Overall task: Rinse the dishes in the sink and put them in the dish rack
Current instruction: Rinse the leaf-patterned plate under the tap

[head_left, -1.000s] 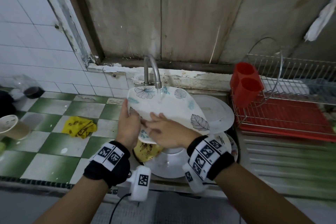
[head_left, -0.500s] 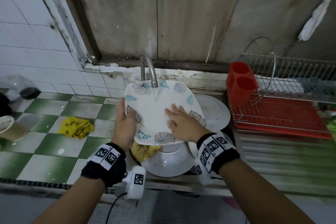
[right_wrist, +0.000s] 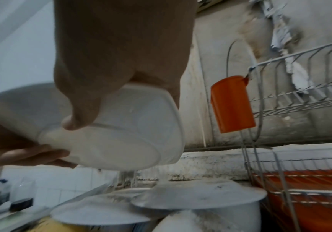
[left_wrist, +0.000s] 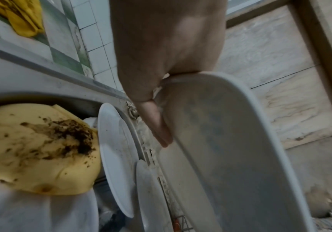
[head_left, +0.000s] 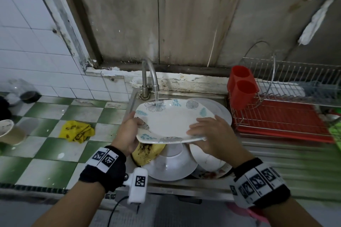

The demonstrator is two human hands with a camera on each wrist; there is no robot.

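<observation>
A yellow cloth lies on the tiled counter, left of the sink. Above the sink, the plate is held nearly level under the tap, with water striking its far rim. Its left edge is gripped by the left hand, its near right corner by the right hand. The dish rack stands right of the sink.

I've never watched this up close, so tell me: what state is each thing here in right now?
Tap: running, water landing on the plate.
Plate: held over the sink, nearly level, under the stream.
Left hand: grips the plate's left edge.
Right hand: grips its right edge.
Rack: no dishes visible in it.
Sponge: dirty, lying in the sink.
</observation>
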